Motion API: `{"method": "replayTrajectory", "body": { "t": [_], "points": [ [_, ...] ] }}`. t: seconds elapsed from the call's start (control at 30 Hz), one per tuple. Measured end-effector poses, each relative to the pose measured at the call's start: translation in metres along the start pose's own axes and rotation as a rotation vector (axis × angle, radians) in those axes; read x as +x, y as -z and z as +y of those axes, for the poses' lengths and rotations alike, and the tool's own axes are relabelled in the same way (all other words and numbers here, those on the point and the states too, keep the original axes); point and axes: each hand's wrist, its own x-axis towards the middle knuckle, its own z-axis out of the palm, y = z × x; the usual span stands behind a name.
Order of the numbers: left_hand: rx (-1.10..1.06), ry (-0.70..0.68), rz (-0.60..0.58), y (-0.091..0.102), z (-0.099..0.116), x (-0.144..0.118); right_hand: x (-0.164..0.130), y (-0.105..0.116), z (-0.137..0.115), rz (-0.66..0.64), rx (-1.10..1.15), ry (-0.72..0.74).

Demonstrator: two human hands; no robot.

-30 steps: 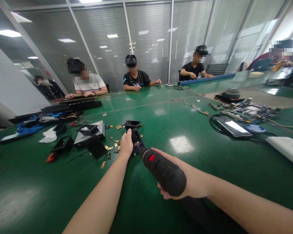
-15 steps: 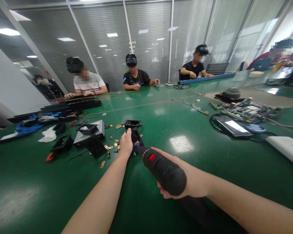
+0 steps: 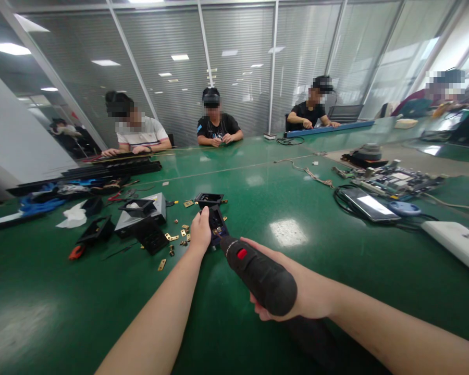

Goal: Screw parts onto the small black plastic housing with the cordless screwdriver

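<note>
My left hand [image 3: 201, 229] is closed on a small black plastic housing [image 3: 217, 214] lying on the green table, its thumb along the near side. Wrapped round a black cordless drill [image 3: 258, 273] with a red switch on top, my right hand [image 3: 275, 281] keeps the tool pointed at that housing. The bit reaches the brass fitting inside it; whether they touch I cannot tell. Just behind stands another black housing [image 3: 209, 199]. Left of my left hand lie several loose brass plates [image 3: 162, 264] and small screws [image 3: 171, 250].
To the left are a grey metal box [image 3: 160, 208], black frames [image 3: 97, 229], an orange-handled tool [image 3: 77, 252] and blue gloves [image 3: 42, 204]. At right lie a phone [image 3: 369, 204], a circuit board [image 3: 398, 178] and a white case [image 3: 457, 245]. Several people sit across the table.
My hands, the housing and the drill hold nearly the same pose; the view has shifted slightly. A co-worker across the table has brought both hands together.
</note>
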Motion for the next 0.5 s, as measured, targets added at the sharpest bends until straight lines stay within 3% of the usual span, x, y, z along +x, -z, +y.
{"method": "replayTrajectory", "body": {
  "t": [0.5],
  "points": [
    [0.008,0.010,-0.013,0.0017,0.0021,-0.0007,-0.0005,0.0011,0.0025,-0.010,0.013,-0.026]
  ]
}}
